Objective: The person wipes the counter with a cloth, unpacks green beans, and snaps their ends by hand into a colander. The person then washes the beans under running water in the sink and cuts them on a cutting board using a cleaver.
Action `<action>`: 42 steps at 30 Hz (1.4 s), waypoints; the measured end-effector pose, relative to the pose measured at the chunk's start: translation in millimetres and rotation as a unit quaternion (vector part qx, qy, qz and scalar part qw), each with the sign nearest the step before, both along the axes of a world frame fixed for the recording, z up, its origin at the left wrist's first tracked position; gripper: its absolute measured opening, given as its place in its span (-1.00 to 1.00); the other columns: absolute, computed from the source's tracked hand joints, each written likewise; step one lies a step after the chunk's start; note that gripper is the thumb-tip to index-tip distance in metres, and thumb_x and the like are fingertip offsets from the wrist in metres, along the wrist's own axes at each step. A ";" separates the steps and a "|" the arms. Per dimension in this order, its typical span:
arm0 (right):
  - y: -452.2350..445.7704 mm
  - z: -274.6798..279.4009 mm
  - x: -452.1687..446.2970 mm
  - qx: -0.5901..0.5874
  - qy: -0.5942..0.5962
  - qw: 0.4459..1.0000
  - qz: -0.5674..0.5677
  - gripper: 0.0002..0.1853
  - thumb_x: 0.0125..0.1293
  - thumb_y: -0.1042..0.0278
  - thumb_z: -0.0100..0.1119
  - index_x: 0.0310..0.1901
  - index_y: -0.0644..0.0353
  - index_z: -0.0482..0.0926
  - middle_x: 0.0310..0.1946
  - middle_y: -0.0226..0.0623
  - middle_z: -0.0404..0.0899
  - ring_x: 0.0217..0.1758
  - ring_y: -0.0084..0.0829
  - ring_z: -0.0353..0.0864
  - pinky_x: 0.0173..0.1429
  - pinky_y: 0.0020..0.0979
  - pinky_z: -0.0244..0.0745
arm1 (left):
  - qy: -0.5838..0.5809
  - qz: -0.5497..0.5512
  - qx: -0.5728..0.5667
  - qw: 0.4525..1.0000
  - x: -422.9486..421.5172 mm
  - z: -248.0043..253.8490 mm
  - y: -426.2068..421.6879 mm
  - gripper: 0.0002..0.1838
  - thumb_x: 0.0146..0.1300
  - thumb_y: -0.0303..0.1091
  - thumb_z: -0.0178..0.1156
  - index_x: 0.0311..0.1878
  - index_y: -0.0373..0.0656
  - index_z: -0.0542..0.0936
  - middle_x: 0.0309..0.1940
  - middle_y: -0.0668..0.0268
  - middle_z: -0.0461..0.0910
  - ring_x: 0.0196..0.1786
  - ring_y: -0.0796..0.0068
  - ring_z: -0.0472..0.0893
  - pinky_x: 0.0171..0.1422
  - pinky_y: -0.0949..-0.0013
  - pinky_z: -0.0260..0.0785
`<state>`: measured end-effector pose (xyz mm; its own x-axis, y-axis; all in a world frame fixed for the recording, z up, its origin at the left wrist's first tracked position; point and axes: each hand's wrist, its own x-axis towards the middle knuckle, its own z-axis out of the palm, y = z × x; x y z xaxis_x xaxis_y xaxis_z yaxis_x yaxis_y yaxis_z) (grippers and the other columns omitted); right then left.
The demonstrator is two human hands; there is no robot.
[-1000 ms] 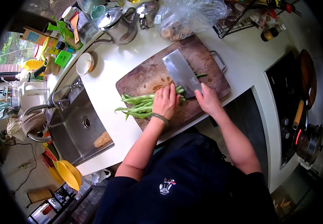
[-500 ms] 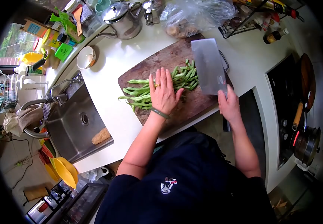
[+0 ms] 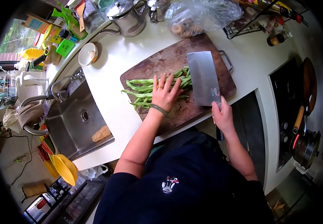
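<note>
A bundle of green beans (image 3: 142, 86) lies across a brown wooden cutting board (image 3: 191, 46). My left hand (image 3: 164, 96), with a ring and a green bangle, rests on the beans; its fingers are spread and slightly bent over them, and its thumb is mostly hidden. On the right, my right hand (image 3: 224, 116) is closed around the handle of a cleaver (image 3: 203, 80). The broad blade covers the right end of the bundle. Whether its edge touches the beans or the board cannot be made out.
Left of the board is a sink (image 3: 72, 123) with a faucet (image 3: 58, 95). A bowl (image 3: 88, 54), a metal kettle (image 3: 126, 20) and a plastic bag (image 3: 202, 16) line the back. To the right are a stove (image 3: 282, 100) and a pot (image 3: 306, 149).
The cleaver has come down and slightly left, over the beans' right end. My left hand's fingers have gone from flat and together to spread and bent. The view has shifted slightly.
</note>
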<state>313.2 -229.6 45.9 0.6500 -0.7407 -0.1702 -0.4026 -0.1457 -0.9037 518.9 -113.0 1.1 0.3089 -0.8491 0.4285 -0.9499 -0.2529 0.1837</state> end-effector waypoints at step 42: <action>-5.8 5.8 14.3 0.201 0.047 0.977 0.054 -0.84 0.34 0.44 -0.09 -0.09 0.27 0.37 -0.69 -0.49 0.26 -0.79 -0.69 0.22 -0.74 -0.57 0.18 | -0.010 0.074 0.057 0.996 -3.0 4.9 -10.2 -0.53 0.16 -0.25 0.16 0.13 -0.23 0.43 -0.03 0.19 0.47 0.04 0.27 0.44 0.18 0.20 0.20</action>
<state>327.5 -235.3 51.7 0.6884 -0.5300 -0.4953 -0.4884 0.1663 -0.8567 515.9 -123.3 5.9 0.4261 -0.8389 0.3386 -0.9041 -0.4079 0.1272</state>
